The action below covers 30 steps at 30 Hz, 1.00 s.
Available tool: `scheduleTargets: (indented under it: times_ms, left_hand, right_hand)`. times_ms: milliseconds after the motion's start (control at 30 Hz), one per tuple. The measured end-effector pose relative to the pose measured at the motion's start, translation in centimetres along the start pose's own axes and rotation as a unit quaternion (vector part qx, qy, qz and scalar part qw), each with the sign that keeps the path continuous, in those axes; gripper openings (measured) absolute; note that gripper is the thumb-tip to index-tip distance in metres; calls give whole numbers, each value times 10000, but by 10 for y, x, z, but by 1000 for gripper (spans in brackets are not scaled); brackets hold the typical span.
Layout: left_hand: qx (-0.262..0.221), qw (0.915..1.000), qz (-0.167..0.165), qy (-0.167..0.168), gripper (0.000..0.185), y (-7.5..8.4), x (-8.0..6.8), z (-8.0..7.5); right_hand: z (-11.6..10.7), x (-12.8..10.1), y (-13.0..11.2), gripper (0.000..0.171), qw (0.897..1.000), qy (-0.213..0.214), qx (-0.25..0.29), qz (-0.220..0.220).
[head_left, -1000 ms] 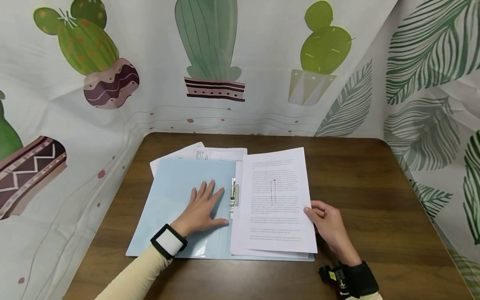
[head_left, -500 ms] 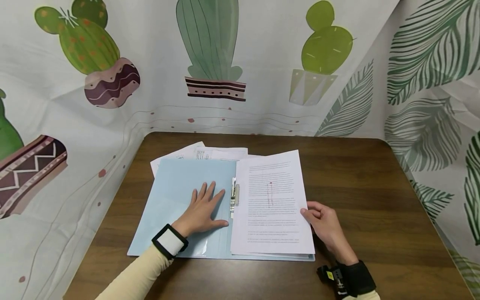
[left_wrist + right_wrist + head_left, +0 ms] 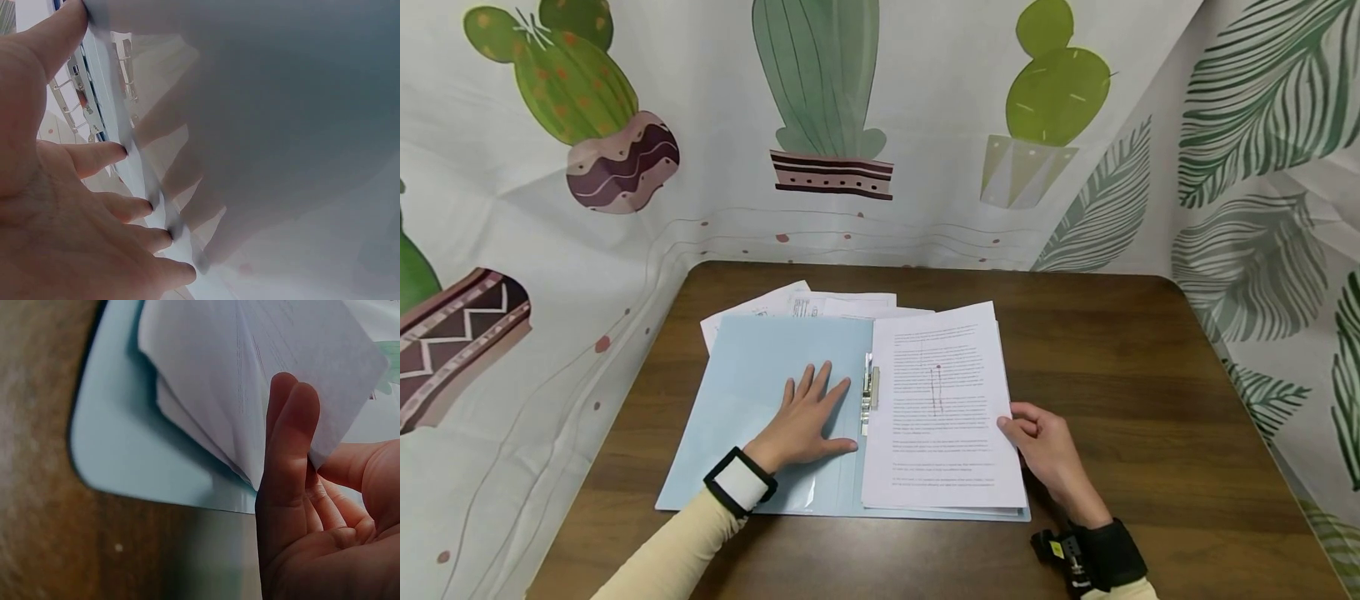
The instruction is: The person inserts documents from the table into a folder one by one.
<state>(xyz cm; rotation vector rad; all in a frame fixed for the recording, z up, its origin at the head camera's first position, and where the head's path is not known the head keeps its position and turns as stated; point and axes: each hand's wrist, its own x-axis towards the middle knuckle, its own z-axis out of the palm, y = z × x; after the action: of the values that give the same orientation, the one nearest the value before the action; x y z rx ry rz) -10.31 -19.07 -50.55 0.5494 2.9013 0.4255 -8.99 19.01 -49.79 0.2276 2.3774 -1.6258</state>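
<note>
A light blue folder lies spread out on the table, with a metal clip along its spine. My left hand rests on the left cover, fingers spread; in the left wrist view the fingertips touch its glossy surface. On the folder's right side lies a printed sheet with red lines, over other pages. My right hand pinches its right edge between thumb and fingers. In the right wrist view, the paper bends upward at the pinch, with page corners below it over the blue cover.
More loose papers stick out from behind the folder's top edge. The brown wooden table extends on both sides. A white cloth printed with cacti and leaves hangs behind the table and along its sides.
My right hand has shifted a little to the left, carrying the printed sheet closer to the clip. Another paper's edge now shows behind the sheet's top. My left hand stays put.
</note>
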Motion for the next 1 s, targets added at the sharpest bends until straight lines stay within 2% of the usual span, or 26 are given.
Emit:
scheduleTargets:
  times_ms: [333,633,1000]
  left_hand:
    - [-8,10000,-20,-48,103,0,0,0]
    - [11,10000,-2,-84,100,1,2,-1]
    - [-17,10000,-37,-62,101,0,1,0]
  right_hand:
    - [2,0,2,39,9998,-57,-192,-59]
    - [4,0,4,38,9990,6,-407,-210]
    - [9,-2,2,39,9916,245,-1173,-485]
